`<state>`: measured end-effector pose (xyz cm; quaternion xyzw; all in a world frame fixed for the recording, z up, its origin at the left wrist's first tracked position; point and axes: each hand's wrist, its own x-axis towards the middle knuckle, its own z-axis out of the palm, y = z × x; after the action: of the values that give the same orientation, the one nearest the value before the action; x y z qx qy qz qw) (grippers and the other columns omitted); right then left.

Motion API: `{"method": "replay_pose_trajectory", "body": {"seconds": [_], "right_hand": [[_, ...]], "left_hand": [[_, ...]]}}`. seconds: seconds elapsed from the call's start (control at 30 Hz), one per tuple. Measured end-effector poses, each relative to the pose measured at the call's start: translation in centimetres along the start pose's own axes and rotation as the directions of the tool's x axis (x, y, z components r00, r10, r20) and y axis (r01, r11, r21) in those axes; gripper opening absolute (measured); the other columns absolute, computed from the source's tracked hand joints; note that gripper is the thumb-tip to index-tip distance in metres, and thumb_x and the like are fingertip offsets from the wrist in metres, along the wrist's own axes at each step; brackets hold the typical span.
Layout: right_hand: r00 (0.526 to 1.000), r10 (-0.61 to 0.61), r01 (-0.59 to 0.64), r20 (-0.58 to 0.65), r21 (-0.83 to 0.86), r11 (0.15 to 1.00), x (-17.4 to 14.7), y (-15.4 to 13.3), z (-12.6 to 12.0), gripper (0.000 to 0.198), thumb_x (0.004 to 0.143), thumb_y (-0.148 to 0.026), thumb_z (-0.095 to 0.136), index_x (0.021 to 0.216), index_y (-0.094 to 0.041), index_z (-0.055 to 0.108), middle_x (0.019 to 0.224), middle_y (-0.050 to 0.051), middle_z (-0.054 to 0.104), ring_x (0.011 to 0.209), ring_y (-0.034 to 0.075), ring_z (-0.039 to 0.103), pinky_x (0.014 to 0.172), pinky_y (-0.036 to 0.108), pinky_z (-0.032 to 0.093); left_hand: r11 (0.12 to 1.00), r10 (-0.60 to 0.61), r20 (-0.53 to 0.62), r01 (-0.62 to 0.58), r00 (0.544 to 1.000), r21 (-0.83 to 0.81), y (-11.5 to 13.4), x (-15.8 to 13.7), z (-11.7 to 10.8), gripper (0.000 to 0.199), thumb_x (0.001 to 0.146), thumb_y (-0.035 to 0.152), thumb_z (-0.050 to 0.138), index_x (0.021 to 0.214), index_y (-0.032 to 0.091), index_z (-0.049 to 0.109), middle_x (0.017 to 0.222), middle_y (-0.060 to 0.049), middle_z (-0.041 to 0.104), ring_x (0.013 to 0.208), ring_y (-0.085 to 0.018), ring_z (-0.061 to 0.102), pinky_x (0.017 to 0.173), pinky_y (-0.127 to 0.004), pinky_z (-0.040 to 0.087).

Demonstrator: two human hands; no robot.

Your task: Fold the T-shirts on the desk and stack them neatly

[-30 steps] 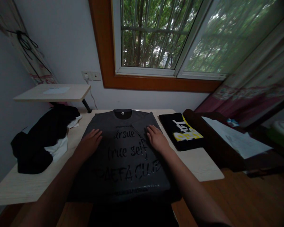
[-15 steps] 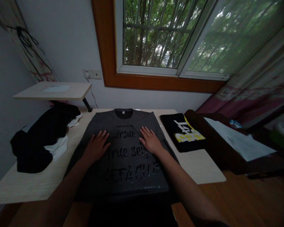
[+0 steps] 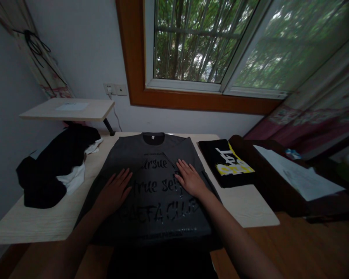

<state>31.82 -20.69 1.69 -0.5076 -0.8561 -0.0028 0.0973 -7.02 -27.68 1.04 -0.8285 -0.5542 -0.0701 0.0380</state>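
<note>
Below the windowed wall (image 3: 177, 122), a pale table (image 3: 250, 209) bears the dark grey T-shirt (image 3: 128, 151), spread flat straight ahead of me, its neck-to-hem length running from the wall side toward my body. My left hand (image 3: 114, 190) and right hand (image 3: 191, 179) lie flat on it, fingers extended and gripping nothing, most of the lettering (image 3: 145, 187) between them, the right slightly nearer the collar (image 3: 153, 145).

- Head-worn camera looks forward and down across the tabletop (image 3: 250, 205).
- It sits near, above the hands (image 3: 191, 180) in the lower middle of the frame.
- It faces the window (image 3: 203, 50) at upper right.
</note>
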Motion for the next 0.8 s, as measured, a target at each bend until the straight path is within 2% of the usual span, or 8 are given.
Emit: {"method": "replay_pose_trajectory", "body": {"seconds": [0.5,0.8], "right_hand": [[0.999,-0.002,0.005,-0.048,0.073,0.997,-1.9,0.4,0.3,0.06,0.106,-0.045,0.039,0.161,-0.021,0.033,0.167,0.01,0.032,0.155,0.024,0.029,0.126,0.049,0.028],[0.998,0.008,-0.001,-0.059,0.122,0.993,-3.7,0.2,-0.4,0.058,0.106,-0.042,0.042,0.159,-0.02,0.037,0.166,0.011,0.033,0.154,0.025,0.031,0.125,0.052,0.03]], "left_hand": [[0.998,0.059,-0.103,-0.06,0.993,0.0,-0.1,-0.8,0.2,0.057,0.104,0.042,0.04,0.159,0.024,0.037,0.166,-0.007,0.034,0.153,-0.025,0.033,0.125,-0.049,0.028],[0.998,0.05,-0.109,-0.053,0.993,-0.025,-0.1,-0.8,0.2,0.057,0.104,0.042,0.041,0.158,0.026,0.038,0.166,-0.006,0.034,0.152,-0.026,0.035,0.124,-0.051,0.031]]}}
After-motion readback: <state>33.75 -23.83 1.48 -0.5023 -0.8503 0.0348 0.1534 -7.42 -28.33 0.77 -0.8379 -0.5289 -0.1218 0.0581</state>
